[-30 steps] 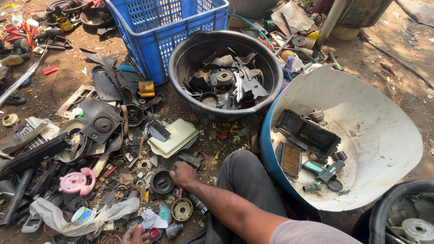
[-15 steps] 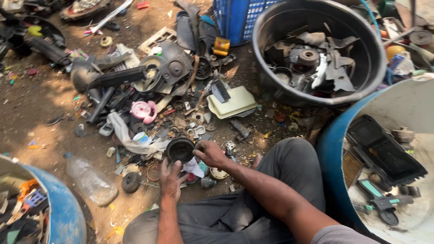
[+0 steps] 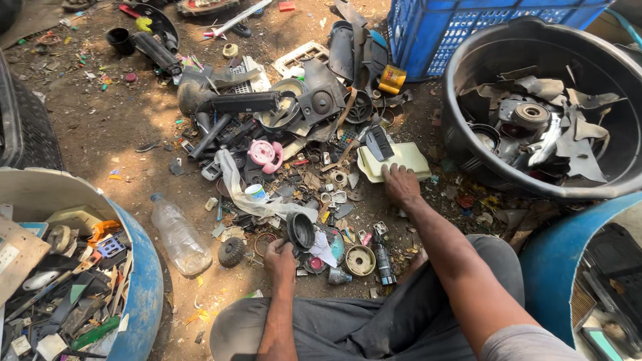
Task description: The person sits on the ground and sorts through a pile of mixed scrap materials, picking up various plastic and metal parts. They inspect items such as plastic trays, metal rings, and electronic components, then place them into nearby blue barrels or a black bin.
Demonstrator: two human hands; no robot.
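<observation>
Now left hand [image 3: 279,257] fingers at black cup [image 3: 301,230], right hand [image 3: 401,185] on pale yellow lid [image 3: 401,159]

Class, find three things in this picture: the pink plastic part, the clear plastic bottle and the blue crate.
pink plastic part [image 3: 263,154], head view, on its round body.
clear plastic bottle [image 3: 179,235], head view, mid-body.
blue crate [image 3: 461,27], head view, on its lattice front wall.

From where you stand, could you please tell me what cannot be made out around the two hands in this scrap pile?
Head view only:
- Left hand: fingertips curl over the round black plastic cup; its grip is unclear.
- Right hand: rests on the pale yellow flat plastic lid, hiding the lid's near edge.
- Big black round tub: right side cut off by the frame edge.
- Small scraps between the hands: too small to identify.
</observation>
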